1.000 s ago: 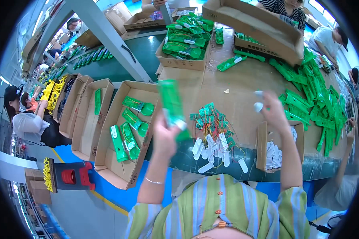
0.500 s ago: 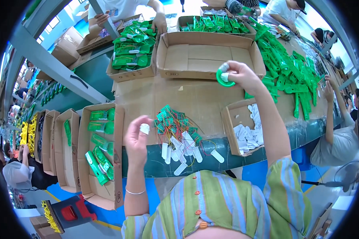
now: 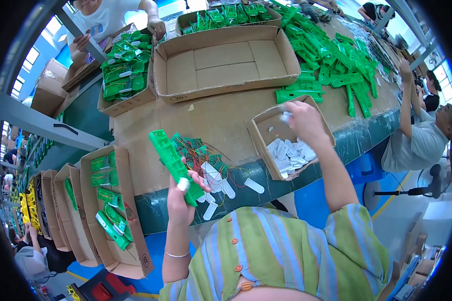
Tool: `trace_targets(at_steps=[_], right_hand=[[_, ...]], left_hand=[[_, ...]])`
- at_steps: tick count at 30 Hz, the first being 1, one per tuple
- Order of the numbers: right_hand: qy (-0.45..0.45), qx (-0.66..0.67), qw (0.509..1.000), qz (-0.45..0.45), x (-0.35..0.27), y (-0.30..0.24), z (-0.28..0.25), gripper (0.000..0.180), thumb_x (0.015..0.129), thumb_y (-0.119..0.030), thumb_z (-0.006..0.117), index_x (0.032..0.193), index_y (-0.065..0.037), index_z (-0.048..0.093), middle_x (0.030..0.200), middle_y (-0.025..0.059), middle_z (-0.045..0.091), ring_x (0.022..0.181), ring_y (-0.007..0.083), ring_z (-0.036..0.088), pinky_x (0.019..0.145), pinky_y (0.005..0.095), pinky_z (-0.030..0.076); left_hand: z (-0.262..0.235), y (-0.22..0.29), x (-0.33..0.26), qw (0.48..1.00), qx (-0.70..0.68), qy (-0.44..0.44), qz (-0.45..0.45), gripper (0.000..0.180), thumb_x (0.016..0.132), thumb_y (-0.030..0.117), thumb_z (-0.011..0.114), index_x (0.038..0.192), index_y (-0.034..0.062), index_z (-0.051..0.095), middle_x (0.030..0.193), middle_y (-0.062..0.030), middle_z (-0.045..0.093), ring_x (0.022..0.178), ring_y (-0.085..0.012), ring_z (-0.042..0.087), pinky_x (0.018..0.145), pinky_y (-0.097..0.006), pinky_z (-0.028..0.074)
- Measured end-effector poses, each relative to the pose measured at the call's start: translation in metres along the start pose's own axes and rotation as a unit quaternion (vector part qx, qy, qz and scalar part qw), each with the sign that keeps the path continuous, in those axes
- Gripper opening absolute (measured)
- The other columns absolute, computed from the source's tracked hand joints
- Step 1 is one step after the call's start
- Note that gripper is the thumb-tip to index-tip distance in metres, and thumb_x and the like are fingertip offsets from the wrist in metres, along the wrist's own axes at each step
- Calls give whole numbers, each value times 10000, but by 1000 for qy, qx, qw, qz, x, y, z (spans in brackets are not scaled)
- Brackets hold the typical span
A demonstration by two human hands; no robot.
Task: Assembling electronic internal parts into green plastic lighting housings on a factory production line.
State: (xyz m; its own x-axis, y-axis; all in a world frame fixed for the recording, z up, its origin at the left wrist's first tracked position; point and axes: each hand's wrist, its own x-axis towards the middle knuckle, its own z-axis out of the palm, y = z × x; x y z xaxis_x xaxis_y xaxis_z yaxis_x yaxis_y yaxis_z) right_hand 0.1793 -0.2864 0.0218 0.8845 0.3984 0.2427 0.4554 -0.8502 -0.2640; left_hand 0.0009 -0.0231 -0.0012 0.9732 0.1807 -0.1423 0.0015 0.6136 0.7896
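While our left hand (image 3: 182, 198) grips the long green plastic housing (image 3: 173, 164) low at centre left, its taped finger pressed against the lower end, we judge the tilted piece could slip onto the heap of green circuit boards (image 3: 198, 153) and white caps (image 3: 221, 185) at the table edge. Farther right, our right hand (image 3: 306, 120) pinches a white cap (image 3: 285, 117) over the small cardboard tray (image 3: 260, 134); a loose pinch could drop it outside.
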Motion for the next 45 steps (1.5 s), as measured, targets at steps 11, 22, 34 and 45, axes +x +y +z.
trace_targets(at_steps=[11,22,34,45], right_hand=[[-63,53,995,-63,-14,37,40,124,679,69,522,760,-10,573,819,180,573,749,336,579,661,392,463],[65,254,931,-253,-44,-109,29,236,632,68,553,863,30,532,774,181,569,654,340,573,557,387,480],[124,353,842,-388,-35,-129,29,357,675,26,535,1029,16,584,1026,162,614,856,299,574,749,370,478],[112,250,886,-373,-47,-145,41,298,649,-12,572,940,52,566,751,116,527,613,247,545,502,353,463]], left_hand=[[3,-7,0,819,548,101,135,703,692,92,650,1294,-50,316,1098,-151,519,954,-223,538,828,-322,436],[9,-10,-9,950,297,40,81,673,748,123,673,1293,-46,317,1142,-126,513,1012,-193,526,867,-299,422],[9,-6,-25,982,177,3,62,625,776,91,647,1299,-36,329,1182,-100,499,1074,-163,493,914,-288,390],[23,10,-19,996,-8,77,49,493,739,-14,574,1204,-19,411,964,-80,544,791,-140,550,702,-261,469]])
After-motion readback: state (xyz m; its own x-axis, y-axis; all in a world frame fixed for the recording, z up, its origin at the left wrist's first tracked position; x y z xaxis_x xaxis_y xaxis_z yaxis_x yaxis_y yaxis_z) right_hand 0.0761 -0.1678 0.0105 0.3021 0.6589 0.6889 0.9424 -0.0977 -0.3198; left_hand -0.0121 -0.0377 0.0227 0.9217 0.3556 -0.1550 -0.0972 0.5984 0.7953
